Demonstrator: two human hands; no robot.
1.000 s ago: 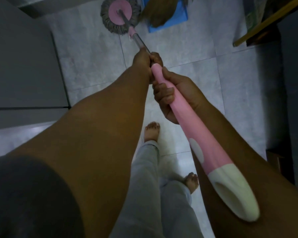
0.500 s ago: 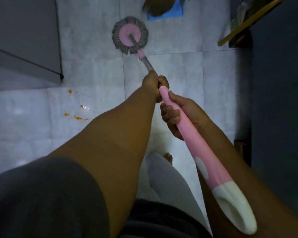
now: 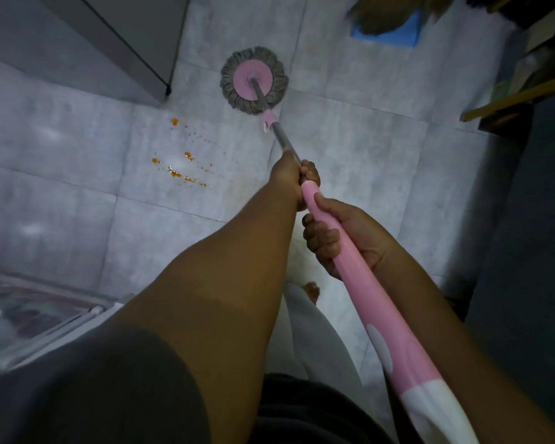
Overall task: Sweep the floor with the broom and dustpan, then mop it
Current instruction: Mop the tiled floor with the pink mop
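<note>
Grey tiled floor [image 3: 350,161] fills the view, and we're into the mopping leg by the look of it. A tall grey cabinet [image 3: 61,36] stands far left, its corner just short of the action. Down the middle runs the mop [image 3: 375,299], pink handle angled from near right up to far centre, held low and long, which I'd judge gives reach and a firm push across the tiles. Both hands are on it: the left hand [image 3: 290,177] is clenched round the shaft where the metal meets the pink sleeve, arm stretched out to steer, while the right hand [image 3: 340,232] wraps the pink sleeve just behind it, fingers curled under, likely supplying the drive. Near left there's a framed, glassy-looking box [image 3: 29,315], too blurred to say what lies inside. Far right, the blue dustpan [image 3: 398,33] sits on the floor with the broom [image 3: 385,11] bristles lying over it, parked together out of the mop's lane; whether the pan holds any dirt, I can't tell. The round mop head [image 3: 253,80] lies flat on the tile, grey strands fanned round a pink disc. Left of the shaft and nearer than the mop head, apart from it, is an orange spill [image 3: 180,171], drops scattered and not yet wiped, surely the next target.
</note>
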